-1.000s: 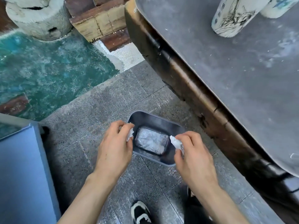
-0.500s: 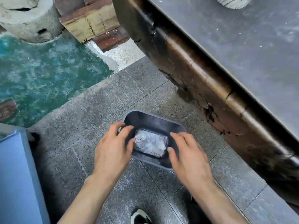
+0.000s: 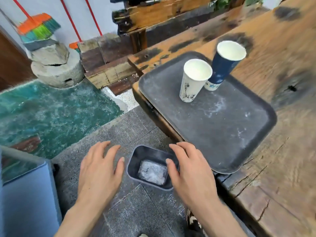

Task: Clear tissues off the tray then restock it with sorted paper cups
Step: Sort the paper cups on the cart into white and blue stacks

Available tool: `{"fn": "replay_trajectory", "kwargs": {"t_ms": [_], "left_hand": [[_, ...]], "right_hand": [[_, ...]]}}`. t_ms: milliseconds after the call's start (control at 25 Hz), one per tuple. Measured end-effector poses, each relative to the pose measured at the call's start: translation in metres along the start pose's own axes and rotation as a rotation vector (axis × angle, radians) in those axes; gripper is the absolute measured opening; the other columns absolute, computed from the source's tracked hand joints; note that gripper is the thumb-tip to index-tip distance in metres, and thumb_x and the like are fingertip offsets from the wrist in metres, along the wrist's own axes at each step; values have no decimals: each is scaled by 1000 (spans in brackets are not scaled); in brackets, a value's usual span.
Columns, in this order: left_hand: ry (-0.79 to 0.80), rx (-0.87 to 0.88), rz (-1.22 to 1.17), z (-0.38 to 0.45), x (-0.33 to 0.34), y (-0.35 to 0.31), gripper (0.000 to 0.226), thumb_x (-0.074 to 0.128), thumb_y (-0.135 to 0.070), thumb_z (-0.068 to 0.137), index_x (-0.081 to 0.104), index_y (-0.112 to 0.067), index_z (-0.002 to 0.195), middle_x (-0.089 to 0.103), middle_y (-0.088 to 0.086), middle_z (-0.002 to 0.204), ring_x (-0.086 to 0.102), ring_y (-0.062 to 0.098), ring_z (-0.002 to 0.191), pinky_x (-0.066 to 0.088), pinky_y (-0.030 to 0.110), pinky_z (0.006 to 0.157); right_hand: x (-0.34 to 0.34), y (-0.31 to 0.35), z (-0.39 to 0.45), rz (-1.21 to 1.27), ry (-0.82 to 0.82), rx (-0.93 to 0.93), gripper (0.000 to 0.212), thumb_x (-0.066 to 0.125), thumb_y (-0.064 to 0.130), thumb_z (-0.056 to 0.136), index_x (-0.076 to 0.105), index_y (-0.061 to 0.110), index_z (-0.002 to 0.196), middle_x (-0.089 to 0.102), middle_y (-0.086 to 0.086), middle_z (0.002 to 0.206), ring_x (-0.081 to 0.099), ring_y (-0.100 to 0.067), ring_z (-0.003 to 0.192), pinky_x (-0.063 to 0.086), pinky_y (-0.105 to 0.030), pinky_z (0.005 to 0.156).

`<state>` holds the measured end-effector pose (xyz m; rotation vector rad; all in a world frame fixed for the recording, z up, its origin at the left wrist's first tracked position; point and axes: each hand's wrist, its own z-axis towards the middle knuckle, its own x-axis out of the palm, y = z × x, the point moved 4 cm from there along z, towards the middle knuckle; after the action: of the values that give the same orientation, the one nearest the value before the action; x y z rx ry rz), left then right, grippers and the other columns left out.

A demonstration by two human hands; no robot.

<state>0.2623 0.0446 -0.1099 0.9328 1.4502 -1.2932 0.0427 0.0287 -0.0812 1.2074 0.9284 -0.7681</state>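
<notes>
While both hands hover spread, empty | left hand, right hand flank bin (tissues inside) | tray long axis runs away rightward, cups upright.

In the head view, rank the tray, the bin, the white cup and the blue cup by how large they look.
1. tray, by far the largest.
2. bin, though it sits lower, on the floor, so its true size is uncertain.
3. white cup and blue cup look alike; no ranking.
</notes>
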Motion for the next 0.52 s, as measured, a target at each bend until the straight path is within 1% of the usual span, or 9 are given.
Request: {"fn": "replay_trajectory", "kwargs": {"t_ms": [120,200,320,400,480,520], "left_hand": [[-117,-34,29,-14,-95,-13,39,53,-34,90,62,-12,120,57,16,130,45,40,128,40,59,104],[-177,-50,54,-20,-154,-25,42,48,-38,92,61,-11,121,57,17,131,44,40,130,39,59,105],[-250,-72,68,-31,-233,-49,45,58,-38,88,59,-13,125,54,17,136,38,39,135,34,58,109],[-318,-79,84,-46,-278,-67,45,62,-37,87,58,-13,126,54,17,136,38,39,135,34,57,110],[-375,-90,93,-59,-308,-77,45,63,-36,87,58,-12,126,54,17,136,38,40,135,34,57,110],[-377,-109,98,-65,-317,-79,45,62,-36,88,58,-13,126,53,17,138,37,40,136,33,57,110]], "right_hand": [[-86,40,2,21,-87,-42,42,50,40,86,53,20,123,55,0,123,54,-25,106,50,-42,85],[-140,62,6,14,-138,-71,46,49,42,86,51,19,126,54,-3,126,52,-26,111,49,-42,89],[-218,90,8,15,-232,-109,48,54,41,85,51,16,126,54,-8,125,51,-30,111,46,-43,90],[-265,103,6,13,-283,-137,48,56,40,84,52,15,124,55,-10,124,50,-32,111,45,-45,89],[-295,108,3,6,-322,-162,48,56,39,84,53,13,124,55,-12,125,49,-33,112,45,-46,88],[-303,108,2,4,-319,-165,49,57,39,83,53,12,124,54,-13,126,49,-34,113,45,-47,88]]}}
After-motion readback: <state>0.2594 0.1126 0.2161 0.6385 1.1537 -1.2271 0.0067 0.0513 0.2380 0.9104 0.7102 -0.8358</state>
